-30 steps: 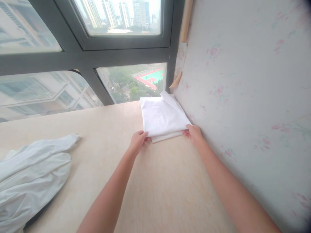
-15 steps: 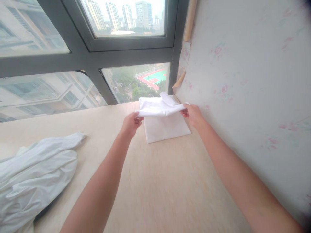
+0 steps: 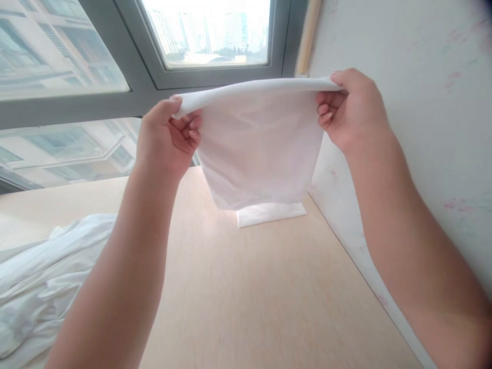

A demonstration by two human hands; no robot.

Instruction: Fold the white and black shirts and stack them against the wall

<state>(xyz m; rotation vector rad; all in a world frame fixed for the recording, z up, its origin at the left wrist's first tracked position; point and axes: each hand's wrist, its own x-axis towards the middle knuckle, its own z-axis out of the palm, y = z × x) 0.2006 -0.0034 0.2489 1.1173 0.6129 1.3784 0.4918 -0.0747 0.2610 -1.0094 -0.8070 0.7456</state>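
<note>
A white folded garment (image 3: 257, 143) hangs stretched between my hands, raised above the wooden surface. My left hand (image 3: 169, 125) pinches its upper left corner, thumb on top and fingers curled beneath. At the upper right corner my right hand (image 3: 348, 105) grips it the same way. Below and behind the hanging cloth lies another flat white folded cloth (image 3: 271, 213); only its front strip shows, the rest being hidden. Whether the held cloth's lower edge touches it, I cannot tell.
A crumpled pile of white cloth (image 3: 46, 287) lies on the wooden surface (image 3: 249, 297) at the left, partly behind my left forearm. A grey-framed window (image 3: 215, 77) borders the far side. The flowered wall (image 3: 423, 128) rises along the right.
Both hands have lifted the white garment up and closer, off the flat folded cloth, and it now hangs down spread out. My hands are farther apart in view.
</note>
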